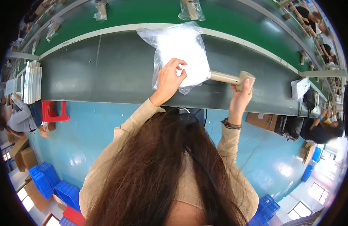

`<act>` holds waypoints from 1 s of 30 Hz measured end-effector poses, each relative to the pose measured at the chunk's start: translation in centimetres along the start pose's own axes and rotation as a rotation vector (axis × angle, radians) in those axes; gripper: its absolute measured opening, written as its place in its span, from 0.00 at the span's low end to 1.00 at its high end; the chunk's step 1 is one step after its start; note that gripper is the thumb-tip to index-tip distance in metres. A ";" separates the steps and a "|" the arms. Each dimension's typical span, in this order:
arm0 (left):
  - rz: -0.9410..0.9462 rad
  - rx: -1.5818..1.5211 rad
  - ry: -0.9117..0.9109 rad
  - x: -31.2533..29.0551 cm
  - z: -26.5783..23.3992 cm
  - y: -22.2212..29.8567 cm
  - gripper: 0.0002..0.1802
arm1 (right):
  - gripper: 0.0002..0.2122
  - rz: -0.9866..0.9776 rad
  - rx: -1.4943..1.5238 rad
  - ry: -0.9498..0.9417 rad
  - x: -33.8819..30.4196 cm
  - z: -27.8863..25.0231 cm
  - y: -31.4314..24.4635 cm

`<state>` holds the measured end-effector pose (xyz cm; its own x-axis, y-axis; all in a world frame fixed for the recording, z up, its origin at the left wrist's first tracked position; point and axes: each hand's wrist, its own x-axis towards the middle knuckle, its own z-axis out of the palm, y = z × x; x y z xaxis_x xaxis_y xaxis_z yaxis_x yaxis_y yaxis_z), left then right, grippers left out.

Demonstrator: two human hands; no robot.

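Note:
A pile of clear plastic bags, bright white in the glare, lies on the dark work surface in front of me. On it rests my left hand, its fingers curled against the top bag and the thumb bent toward the forefinger in a pinch. To the right, my right hand grips the head of a beige hair dryer, a short cylinder on a long straight handle. The handle points left, and its end meets the right edge of the bags. I cannot tell whether that end is inside a bag.
Beyond the dark surface runs a green conveyor carrying beige devices in clear bags. White sheets stand at the left end near a red stool and a seated person. Cardboard boxes and black bags are at right.

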<state>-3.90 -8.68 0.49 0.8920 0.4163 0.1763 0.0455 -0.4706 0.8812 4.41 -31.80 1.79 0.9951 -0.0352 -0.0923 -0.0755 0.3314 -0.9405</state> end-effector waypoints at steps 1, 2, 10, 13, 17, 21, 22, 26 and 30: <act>0.025 0.063 0.046 0.0 0.0 0.0 0.15 | 0.23 -0.055 -0.008 0.047 -1.1 0.5 0.4; 0.024 0.062 0.037 0.0 0.1 0.1 0.15 | 0.22 -0.112 -0.015 0.100 -2.0 0.7 0.7; 0.145 0.133 -0.051 -0.3 -0.4 1.0 0.30 | 0.20 -0.102 0.121 0.134 -5.0 3.3 1.6; 0.179 0.113 -0.111 -0.3 -0.9 1.5 0.29 | 0.25 -0.323 -0.133 0.077 -6.4 5.0 1.9; 0.126 -0.046 -0.166 -0.1 -1.4 2.3 0.30 | 0.29 -0.613 -0.436 0.105 -6.8 5.5 2.3; 0.108 -0.132 -0.226 0.2 -1.9 2.5 0.33 | 0.33 -0.697 -0.497 0.039 -6.7 5.2 2.2; 0.108 -0.145 -0.246 0.2 -1.9 2.6 0.33 | 0.33 -0.706 -0.472 0.028 -6.8 5.3 2.2; 0.051 -0.231 -0.329 0.6 -2.6 3.3 0.35 | 0.34 -0.789 -0.508 0.003 -6.9 6.0 1.8; 0.016 -0.441 -0.465 0.7 -2.6 3.3 0.32 | 0.34 -0.778 -0.652 -0.076 -6.1 6.2 2.0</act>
<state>-4.26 -7.94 4.69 0.9975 -0.0160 0.0692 -0.0701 -0.0684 0.9952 -1.41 -25.04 2.48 0.7829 0.0460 0.6205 0.5969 -0.3369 -0.7281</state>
